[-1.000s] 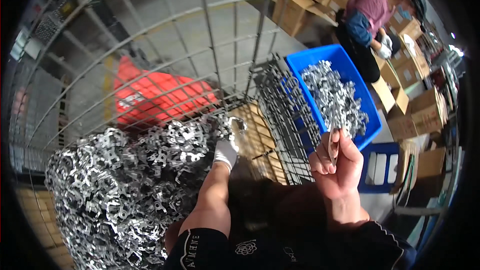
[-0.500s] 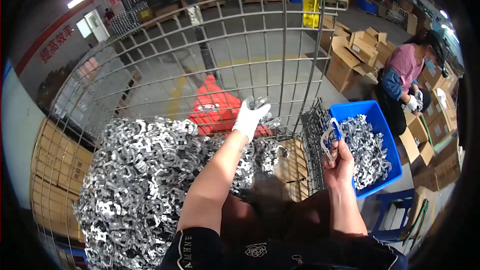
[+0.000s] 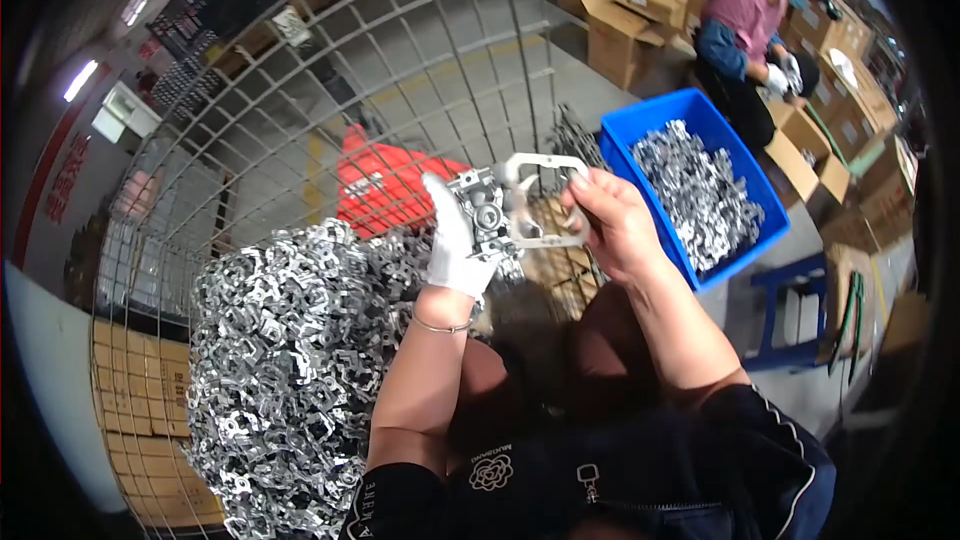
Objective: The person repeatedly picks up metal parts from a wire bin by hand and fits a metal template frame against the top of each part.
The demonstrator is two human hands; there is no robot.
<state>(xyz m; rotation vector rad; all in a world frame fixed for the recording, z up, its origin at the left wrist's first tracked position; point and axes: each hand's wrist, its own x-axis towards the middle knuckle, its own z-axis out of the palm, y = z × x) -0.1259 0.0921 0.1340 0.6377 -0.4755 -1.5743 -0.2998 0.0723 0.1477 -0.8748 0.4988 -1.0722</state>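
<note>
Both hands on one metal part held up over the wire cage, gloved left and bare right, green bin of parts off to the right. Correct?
Not quite: the bin is blue, not green, as the head view shows. Gloved left hand and bare right hand do share the metal part over the wire cage.

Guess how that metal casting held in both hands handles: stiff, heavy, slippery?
The metal casting is probably rigid: its thin open frame keeps its shape, held between the gloved left hand and the bare right hand. Likely light for its size, being mostly open frame. Its bare shiny surface may be slick, though the edges and holes should give purchase.
</note>
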